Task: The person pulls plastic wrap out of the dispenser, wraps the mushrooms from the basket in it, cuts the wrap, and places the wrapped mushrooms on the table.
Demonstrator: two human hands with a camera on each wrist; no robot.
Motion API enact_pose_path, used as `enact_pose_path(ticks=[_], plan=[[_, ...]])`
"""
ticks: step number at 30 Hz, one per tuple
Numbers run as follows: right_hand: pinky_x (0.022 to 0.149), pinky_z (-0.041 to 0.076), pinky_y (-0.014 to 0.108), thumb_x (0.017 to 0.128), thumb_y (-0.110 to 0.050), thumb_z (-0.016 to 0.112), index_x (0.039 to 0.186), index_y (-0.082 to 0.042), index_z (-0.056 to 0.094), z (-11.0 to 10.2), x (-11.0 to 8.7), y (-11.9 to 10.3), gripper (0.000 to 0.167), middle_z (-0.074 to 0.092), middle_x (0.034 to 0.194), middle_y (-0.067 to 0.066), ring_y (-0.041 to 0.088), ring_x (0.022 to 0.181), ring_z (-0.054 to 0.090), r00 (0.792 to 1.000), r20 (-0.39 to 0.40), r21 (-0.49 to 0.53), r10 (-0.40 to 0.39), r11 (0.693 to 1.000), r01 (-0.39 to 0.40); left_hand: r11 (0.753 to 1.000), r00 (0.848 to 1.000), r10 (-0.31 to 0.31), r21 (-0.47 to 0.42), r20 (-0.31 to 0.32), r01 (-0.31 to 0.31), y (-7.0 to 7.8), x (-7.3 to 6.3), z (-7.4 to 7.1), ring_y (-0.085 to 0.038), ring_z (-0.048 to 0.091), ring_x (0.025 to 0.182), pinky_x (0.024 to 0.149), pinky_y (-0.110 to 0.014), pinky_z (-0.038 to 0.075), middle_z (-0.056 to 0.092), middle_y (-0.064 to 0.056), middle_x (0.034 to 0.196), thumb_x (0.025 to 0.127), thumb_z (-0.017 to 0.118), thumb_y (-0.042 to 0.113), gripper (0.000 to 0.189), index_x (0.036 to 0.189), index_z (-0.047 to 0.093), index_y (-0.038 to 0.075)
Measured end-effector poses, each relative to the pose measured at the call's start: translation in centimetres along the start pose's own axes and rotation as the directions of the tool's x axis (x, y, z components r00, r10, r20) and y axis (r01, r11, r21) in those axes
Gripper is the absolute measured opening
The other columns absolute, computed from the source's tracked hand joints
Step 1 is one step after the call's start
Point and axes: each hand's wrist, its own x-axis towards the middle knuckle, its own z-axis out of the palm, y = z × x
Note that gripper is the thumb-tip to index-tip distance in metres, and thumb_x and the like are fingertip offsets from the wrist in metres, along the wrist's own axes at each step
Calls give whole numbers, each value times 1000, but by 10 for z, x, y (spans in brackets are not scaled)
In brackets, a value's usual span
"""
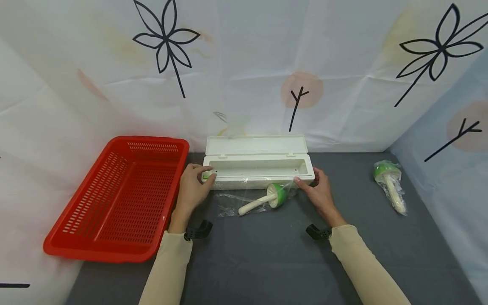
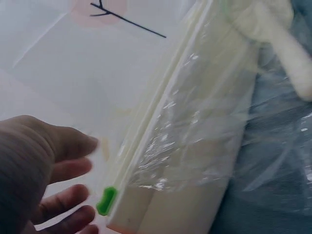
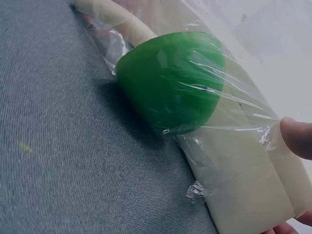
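Note:
A white cling film dispenser (image 1: 259, 157) stands against the back with its lid raised. Clear film (image 2: 204, 126) comes over its front wall and spreads onto the table. On the film lies a toy mushroom (image 3: 170, 80) with a green cap and pale stem, the stem pointing left. My right hand (image 1: 320, 190) grips the dispenser's right end, thumb on the film at the front edge and fingers beneath. At the left end, my left hand (image 1: 192, 186) hovers beside the green slide cutter (image 2: 106, 201), its fingers loosely bent with a gap between them and the cutter.
To the left is a red perforated basket (image 1: 110, 255). Another green-capped mushroom (image 1: 386, 171), wrapped in film, lies at the far right of the dark grey table (image 1: 259, 262). A patterned white cloth (image 1: 244, 63) forms the back and side walls.

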Motion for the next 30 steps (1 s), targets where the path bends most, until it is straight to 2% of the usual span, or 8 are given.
enact_pose_path(ticks=[3, 8, 10, 13, 18, 21, 25, 30], plan=[[90, 36, 48, 93, -23, 75, 151, 4, 36, 1, 0, 0, 75, 47, 130, 28, 40, 113, 45, 997, -35, -60, -76, 996, 73, 998, 999, 35, -43, -18, -36, 4, -13, 3, -34, 56, 83, 71, -42, 46, 58, -19, 111, 87, 82, 26, 46, 122, 71, -1], [90, 35, 55, 85, -19, 83, 145, 5, 43, 2, -1, 2, 76, 42, 120, 30, 45, 108, 43, 954, -155, -192, -256, 955, 225, 996, 990, 92, -17, 108, -91, 3, -31, 8, -36, 54, 96, 79, -45, 47, 53, -16, 115, 72, 94, 34, 74, 134, 64, 4], [88, 35, 56, 83, -18, 86, 140, 5, 47, 3, -2, 2, 73, 41, 118, 30, 45, 105, 43, 927, -183, -231, -326, 931, 282, 994, 983, 106, 8, 147, -108, 0, -34, 10, -36, 53, 95, 78, -43, 45, 52, -15, 116, 69, 96, 33, 80, 136, 63, 5], [85, 32, 55, 80, -14, 88, 129, 5, 57, 3, -1, 2, 61, 42, 108, 29, 42, 96, 42, 876, -187, -282, -444, 879, 385, 992, 980, 124, 21, 153, -128, -3, -36, 14, -33, 53, 92, 76, -41, 45, 51, -14, 115, 68, 96, 28, 78, 135, 63, 5], [82, 27, 54, 79, -9, 88, 113, 0, 74, 2, 2, 2, 38, 44, 96, 22, 36, 86, 37, 783, -112, -361, -612, 759, 542, 988, 981, 154, -10, 118, -154, -6, -35, 16, -30, 56, 88, 77, -43, 49, 54, -14, 106, 73, 93, 17, 60, 126, 68, 2], [83, 25, 58, 80, -8, 86, 108, -3, 78, 0, 3, 2, 30, 46, 96, 20, 37, 87, 37, 745, -64, -389, -664, 704, 594, 987, 982, 159, -27, 99, -157, -7, -33, 17, -29, 59, 87, 79, -44, 52, 56, -14, 100, 76, 91, 14, 52, 122, 70, 2], [83, 23, 61, 80, -7, 85, 103, -7, 81, -2, 3, 2, 23, 49, 96, 20, 40, 90, 39, 717, -14, -399, -697, 662, 635, 984, 982, 175, -45, 76, -172, -8, -31, 19, -27, 63, 83, 77, -43, 55, 59, -12, 93, 77, 90, 10, 42, 115, 74, 2], [81, 21, 59, 79, -7, 86, 98, -7, 81, -4, 3, 2, 20, 49, 96, 18, 40, 90, 38, 715, 21, -385, -698, 655, 651, 982, 984, 169, -90, 58, -164, -8, -31, 20, -23, 65, 79, 72, -41, 57, 61, -11, 92, 78, 88, 7, 28, 103, 76, 2]])
